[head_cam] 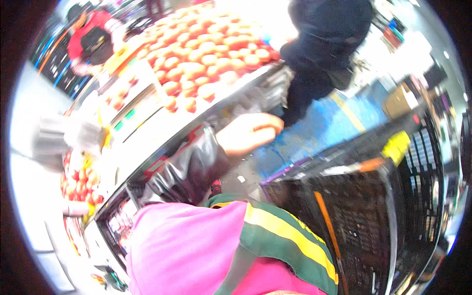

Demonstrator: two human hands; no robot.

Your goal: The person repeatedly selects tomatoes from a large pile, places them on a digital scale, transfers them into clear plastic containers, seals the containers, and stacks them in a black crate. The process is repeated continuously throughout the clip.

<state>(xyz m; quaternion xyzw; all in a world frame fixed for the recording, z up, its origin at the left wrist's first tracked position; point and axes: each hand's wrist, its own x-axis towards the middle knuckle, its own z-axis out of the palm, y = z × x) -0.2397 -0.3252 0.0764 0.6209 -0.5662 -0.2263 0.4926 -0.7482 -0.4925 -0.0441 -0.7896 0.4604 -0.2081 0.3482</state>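
Observation:
My left hand [250, 133], in a shiny black sleeve, reaches across the middle of the view, its fingers bent towards the right. Blur and glare hide whether it holds anything. It is beside the dark edge of a produce display stand [206, 120], near clear plastic bags [245, 101]. Behind it, round red-orange fruit [191, 70] is heaped on the stand; the exact kind is unclear. My right hand is out of view; only a sliver of skin shows at the bottom edge. A pink garment and a green apron with yellow trim [287, 236] cover my body.
A person in dark clothes [324, 40] stands close beyond my hand. Another in a red top [92, 40] leans over the stand at the upper left. Black plastic crates [339, 221] stand at the right, near blue material [313, 129] and a cardboard box [400, 103].

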